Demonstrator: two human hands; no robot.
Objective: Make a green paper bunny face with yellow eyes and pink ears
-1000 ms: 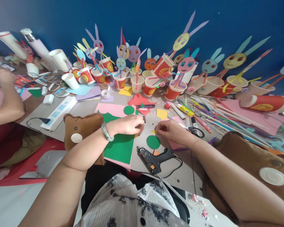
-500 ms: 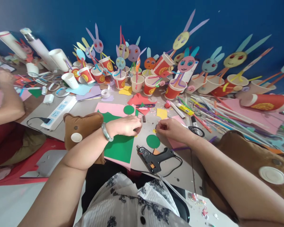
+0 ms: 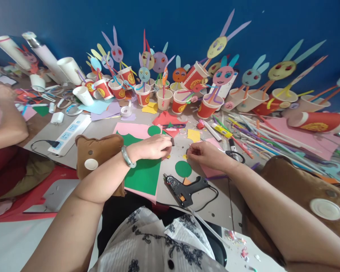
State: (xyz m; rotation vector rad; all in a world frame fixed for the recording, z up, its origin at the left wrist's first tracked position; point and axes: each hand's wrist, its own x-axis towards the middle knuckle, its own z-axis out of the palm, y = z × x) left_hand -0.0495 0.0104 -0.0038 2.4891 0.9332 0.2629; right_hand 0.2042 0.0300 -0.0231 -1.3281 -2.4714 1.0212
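Observation:
My left hand (image 3: 155, 146), with a jade-coloured bangle (image 3: 128, 156) at the wrist, is closed with its fingers bent down at the table, beside a tiny yellow scrap. Its forearm crosses a green paper sheet (image 3: 143, 177) lying on pink paper. My right hand (image 3: 201, 154) is closed too, thumb and fingertips together, next to another small yellow scrap (image 3: 184, 156). What either hand pinches, if anything, is hidden. Just below the right fingertips lies a green paper circle (image 3: 183, 169). A second green circle (image 3: 154, 130) rests beyond my left hand. Nearer me lies a black glue gun (image 3: 184, 189).
Paper cups with rabbit-faced paper figures (image 3: 144, 94) line the wall. Scissors (image 3: 235, 155), a glue stick (image 3: 222, 130) and many coloured sticks (image 3: 260, 139) lie right. Left are a power strip (image 3: 70, 134) and a brown cushion (image 3: 102, 147). Another person's arm (image 3: 8, 113) is at far left.
My left hand has shifted slightly right and away from me, and a small yellow scrap now shows beneath its fingertips. My right hand has stayed nearly still.

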